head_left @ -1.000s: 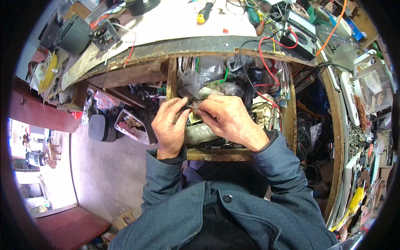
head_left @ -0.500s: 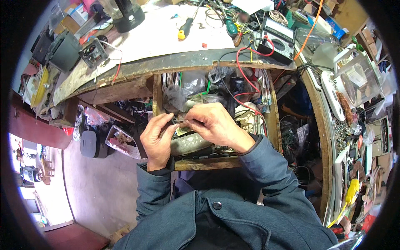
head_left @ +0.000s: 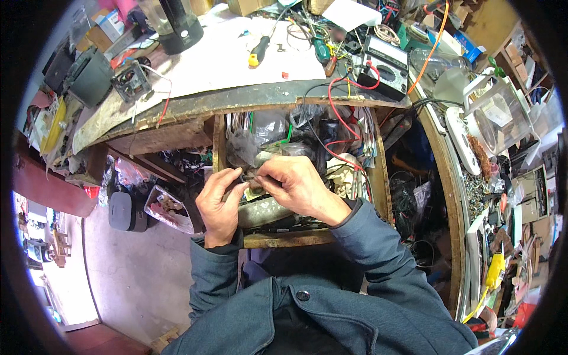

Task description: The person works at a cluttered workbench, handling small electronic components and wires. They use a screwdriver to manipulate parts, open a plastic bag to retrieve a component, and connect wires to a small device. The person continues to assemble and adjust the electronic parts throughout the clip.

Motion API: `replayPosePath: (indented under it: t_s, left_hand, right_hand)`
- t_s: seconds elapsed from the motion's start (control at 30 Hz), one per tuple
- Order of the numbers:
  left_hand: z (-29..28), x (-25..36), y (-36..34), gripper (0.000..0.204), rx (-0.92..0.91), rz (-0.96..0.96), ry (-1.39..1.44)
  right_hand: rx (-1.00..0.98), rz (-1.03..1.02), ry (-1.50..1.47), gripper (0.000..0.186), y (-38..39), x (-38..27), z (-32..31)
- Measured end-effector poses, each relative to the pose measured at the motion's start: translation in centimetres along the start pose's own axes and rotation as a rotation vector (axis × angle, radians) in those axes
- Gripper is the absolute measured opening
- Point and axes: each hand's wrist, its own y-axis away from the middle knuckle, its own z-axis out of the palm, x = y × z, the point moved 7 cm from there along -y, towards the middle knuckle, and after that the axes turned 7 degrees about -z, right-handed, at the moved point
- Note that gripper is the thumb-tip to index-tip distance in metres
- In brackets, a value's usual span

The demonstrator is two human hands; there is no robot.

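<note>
My left hand (head_left: 219, 206) pinches a small dark piece (head_left: 241, 177) between thumb and fingertips; it is too small to name. Close beside it, my right hand (head_left: 300, 188) is closed in a pinch at the same spot, and what its fingertips hold is mostly hidden. Both hands are over an open wooden drawer (head_left: 290, 239) crammed with odds and ends. Under the hands lies a pale, greyish cylindrical thing (head_left: 260, 213), partly covered by my right hand. Behind them in the drawer are a crumpled clear plastic bag (head_left: 242, 148) and a green strip (head_left: 290, 133).
On the bench above lie a yellow-tipped screwdriver (head_left: 258, 52), a green-handled screwdriver (head_left: 321, 51) and an analog multimeter (head_left: 383, 70). Its red lead (head_left: 332, 109) hangs into the drawer. A small motor-like part (head_left: 131, 83) sits at left. A box of scraps (head_left: 171, 208) stands lower left.
The whole view has shifted slightly. My hands stay together over the drawer, with the right fingertips a little changed in position around the small piece.
</note>
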Motion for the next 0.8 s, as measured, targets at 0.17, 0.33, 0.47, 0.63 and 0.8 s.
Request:
replayPosePath:
  t_s: [0.17, 0.33, 0.47, 0.63, 0.8]
  left_hand:
    - [0.1, 0.0, 0.2, 0.034, -0.017, -0.025, 0.031]
    - [0.0, -0.1, 0.0, 0.034, -0.010, -0.004, 0.032]
    - [0.0, 0.0, 0.0, 0.034, -0.035, 0.017, 0.051]
    - [-0.5, -1.8, 0.2, 0.029, -0.020, -0.174, 0.200]
    - [-0.5, -3.1, 0.0, 0.028, -0.001, -0.305, 0.401]
  right_hand:
    - [-0.054, 0.076, -0.077, 0.009, -0.3, 0.3, -0.3]
    - [-0.043, 0.022, -0.053, 0.011, 0.0, 0.2, 0.1]
    - [-0.082, 0.041, -0.206, 0.009, -0.3, 0.7, -0.3]
    - [-0.067, 0.211, -0.406, 0.009, -0.9, 0.8, -1.8]
    - [0.097, 0.263, -0.367, 0.012, -0.4, 2.0, -1.9]
